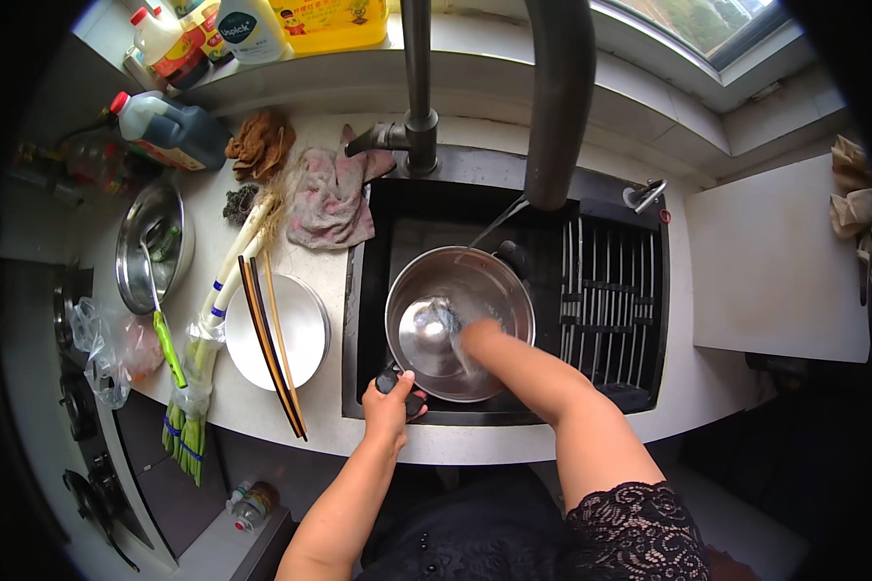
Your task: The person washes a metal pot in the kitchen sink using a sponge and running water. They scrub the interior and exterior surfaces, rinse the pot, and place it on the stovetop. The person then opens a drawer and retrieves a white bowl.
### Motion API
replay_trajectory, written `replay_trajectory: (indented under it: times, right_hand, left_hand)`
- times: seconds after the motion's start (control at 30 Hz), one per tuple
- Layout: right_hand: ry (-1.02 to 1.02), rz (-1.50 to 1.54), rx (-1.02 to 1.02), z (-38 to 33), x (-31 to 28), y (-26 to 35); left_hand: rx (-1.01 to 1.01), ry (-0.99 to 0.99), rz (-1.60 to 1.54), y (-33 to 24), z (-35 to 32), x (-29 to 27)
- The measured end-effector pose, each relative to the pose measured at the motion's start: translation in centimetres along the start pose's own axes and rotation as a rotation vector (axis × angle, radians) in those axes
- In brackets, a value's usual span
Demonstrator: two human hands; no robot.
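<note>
A stainless steel pot [412, 281] with black side handles sits tilted in the dark sink [358, 329]. My left hand [386, 409] is closed round the pot's near-left black handle. My right hand [477, 339] reaches down inside the pot, against its inner wall. Motion and splashing water smear its fingers, so whether it holds anything cannot be made out. A thin stream of water [497, 221] runs from the grey faucet [558, 145] towards the pot's far rim. A little water shows on the shiny pot bottom.
A metal drying rack [606, 300] fills the sink's right side. Left of the sink are white plates [295, 334] with chopsticks [262, 339] across them, green onions [208, 329], a steel bowl [155, 247] and a rag [329, 198]. A white board [775, 271] lies at right.
</note>
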State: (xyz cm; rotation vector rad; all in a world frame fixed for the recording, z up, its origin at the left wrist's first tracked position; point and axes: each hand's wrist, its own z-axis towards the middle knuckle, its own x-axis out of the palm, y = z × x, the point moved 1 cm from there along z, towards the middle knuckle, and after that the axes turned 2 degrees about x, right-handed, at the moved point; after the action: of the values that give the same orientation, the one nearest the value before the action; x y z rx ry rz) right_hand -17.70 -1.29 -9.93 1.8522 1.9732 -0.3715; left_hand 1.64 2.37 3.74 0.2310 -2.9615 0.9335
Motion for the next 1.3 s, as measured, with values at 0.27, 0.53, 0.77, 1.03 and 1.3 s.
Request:
replay_trajectory:
  times: [0.27, 0.53, 0.77, 1.03, 1.3]
  right_hand:
    - [-0.291, 1.986, -0.141, 2.1, -6.1, 5.5]
    - [-0.436, 2.338, -0.120, -0.4, -8.7, 5.0]
    - [0.321, 1.606, -0.222, -1.1, -3.4, 6.7]
    - [-0.663, 3.127, 0.074, 5.1, -6.8, 0.1]
    - [-0.183, 2.793, -0.179, 4.0, -6.2, 2.9]
  left_hand:
    - [0.019, 0.014, 0.057, -0.3, -0.3, 0.2]
    - [0.012, 0.036, 0.059, 0.0, 0.2, 0.0]
    - [0.024, 0.034, 0.057, 0.3, 0.3, -0.2]
    - [0.049, 0.026, 0.091, 0.3, 0.0, -0.1]
    - [0.044, 0.051, 0.123, 0.0, -0.3, 0.3]
